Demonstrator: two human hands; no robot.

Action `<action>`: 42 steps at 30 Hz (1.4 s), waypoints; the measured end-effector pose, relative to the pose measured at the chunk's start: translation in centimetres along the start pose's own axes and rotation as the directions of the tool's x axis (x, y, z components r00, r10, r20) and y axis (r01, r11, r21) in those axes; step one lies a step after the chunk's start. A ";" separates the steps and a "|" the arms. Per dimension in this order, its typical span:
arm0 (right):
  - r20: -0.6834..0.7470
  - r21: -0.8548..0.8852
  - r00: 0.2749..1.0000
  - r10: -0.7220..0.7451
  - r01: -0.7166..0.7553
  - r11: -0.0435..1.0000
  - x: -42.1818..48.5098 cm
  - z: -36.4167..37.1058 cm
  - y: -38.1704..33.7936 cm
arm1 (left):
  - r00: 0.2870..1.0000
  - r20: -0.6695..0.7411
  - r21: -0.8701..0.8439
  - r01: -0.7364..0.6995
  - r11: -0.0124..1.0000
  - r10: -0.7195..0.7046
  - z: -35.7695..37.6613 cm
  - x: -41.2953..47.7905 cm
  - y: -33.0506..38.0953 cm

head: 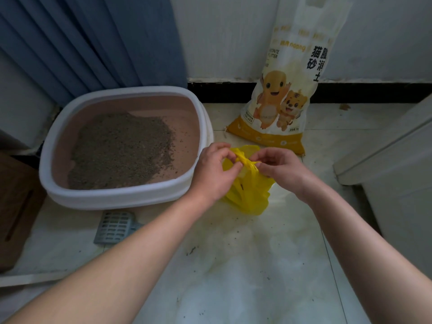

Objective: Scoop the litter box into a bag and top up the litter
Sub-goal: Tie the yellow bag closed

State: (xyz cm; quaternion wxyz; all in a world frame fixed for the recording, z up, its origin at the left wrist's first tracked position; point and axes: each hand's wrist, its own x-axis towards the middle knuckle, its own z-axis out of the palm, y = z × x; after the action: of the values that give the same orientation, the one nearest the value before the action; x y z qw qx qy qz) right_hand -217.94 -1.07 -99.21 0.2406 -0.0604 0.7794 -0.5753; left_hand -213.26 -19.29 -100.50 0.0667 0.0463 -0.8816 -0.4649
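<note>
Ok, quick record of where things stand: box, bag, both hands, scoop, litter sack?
litter box: litter heaped left, bare base right
yellow bag: on floor, right of litter box
left hand: pinches yellow bag's twisted top
right hand: pinches same top
scoop: on floor, near side of litter box
litter sack: upright by wall

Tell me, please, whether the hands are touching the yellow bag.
Touching. The head view shows the left hand and right hand pinching the twisted handles of the yellow bag, either side of the knot.
</note>
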 end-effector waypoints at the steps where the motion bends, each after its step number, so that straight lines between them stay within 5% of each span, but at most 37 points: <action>1: -0.033 -0.009 0.999 -0.006 0.006 1.000 0.0 0.0 0.0 | 1.000 0.007 0.018 -0.009 1.000 0.009 -0.2 0.1 -0.2; 7: -0.157 -0.003 0.987 -0.034 0.034 0.999 0.0 -1.0 0.3 | 0.999 0.012 0.072 -0.046 0.996 0.045 -0.8 0.2 -1.4; 13: -0.319 -0.211 0.938 -0.136 0.069 0.975 0.2 -1.5 1.5 | 0.999 0.009 0.118 -0.037 0.992 0.036 -1.9 0.2 -2.7; 21: -0.517 -0.332 0.843 -0.148 -0.039 0.942 0.5 -2.5 3.8 | 0.993 -0.115 0.328 0.043 0.944 -0.005 -4.6 -0.3 -5.8; 29: -0.250 -0.557 0.940 -0.232 0.057 0.828 0.2 -1.1 3.7 | 0.993 0.097 0.450 -0.097 0.888 0.060 -2.7 -0.8 -3.0; 33: -0.126 -0.724 0.978 -0.169 0.026 0.690 0.2 -1.0 3.3 | 0.953 0.283 0.660 -0.276 0.699 0.109 -1.2 -1.1 -2.0; 36: -0.015 -0.803 0.999 -0.029 0.005 0.596 0.0 -0.9 3.0 | 0.944 0.328 0.733 -0.232 0.640 -0.032 -0.9 -1.1 -2.2; 39: 0.023 -0.772 1.000 0.007 0.013 0.636 0.0 -0.9 3.1 | 0.889 0.406 0.701 -0.156 0.695 -0.210 -1.1 -1.4 -2.9; 42: -0.063 -0.654 0.997 -0.052 -0.002 0.757 0.2 -1.3 3.5 | 0.840 0.497 0.515 -0.085 0.853 -0.216 -1.3 -1.7 -3.8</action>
State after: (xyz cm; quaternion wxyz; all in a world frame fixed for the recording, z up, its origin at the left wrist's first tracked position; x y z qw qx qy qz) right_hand -218.06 1.12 -102.26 0.1664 -0.1286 0.9388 -0.2727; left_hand -211.31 -22.24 -103.02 -0.2147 -0.0382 -0.9538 -0.2066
